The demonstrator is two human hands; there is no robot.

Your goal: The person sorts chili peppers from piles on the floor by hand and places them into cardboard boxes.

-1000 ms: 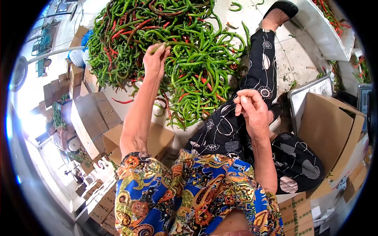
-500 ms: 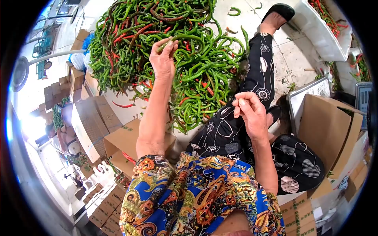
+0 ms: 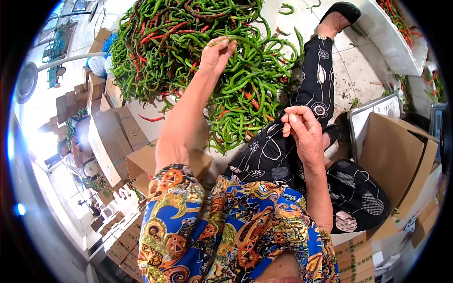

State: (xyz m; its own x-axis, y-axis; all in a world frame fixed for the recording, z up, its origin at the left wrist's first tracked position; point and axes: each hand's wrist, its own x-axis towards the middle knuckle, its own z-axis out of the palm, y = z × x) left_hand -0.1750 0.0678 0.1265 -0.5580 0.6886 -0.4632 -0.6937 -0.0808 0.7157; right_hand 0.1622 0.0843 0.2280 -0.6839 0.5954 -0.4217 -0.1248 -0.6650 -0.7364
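A large heap of long green chili peppers, mixed with red and dark ones, covers the floor ahead of me. Over its middle, my left hand pinches a green chili pepper between thumb and fingers; the pepper stretches to the right, against the heap. My right hand is held above my patterned trouser leg, right of the heap. Its fingers are curled in with the thumb against them, and no pepper shows in them.
A white foam box with red peppers stands at the upper right. Below it are a metal tray and an open cardboard box. More cartons stand at the left, with a person behind them. One red pepper lies apart.
My left hand has moved right and slightly up across the heap, still gripping a green pepper. The right hand has barely shifted. A person has come into view at far left.
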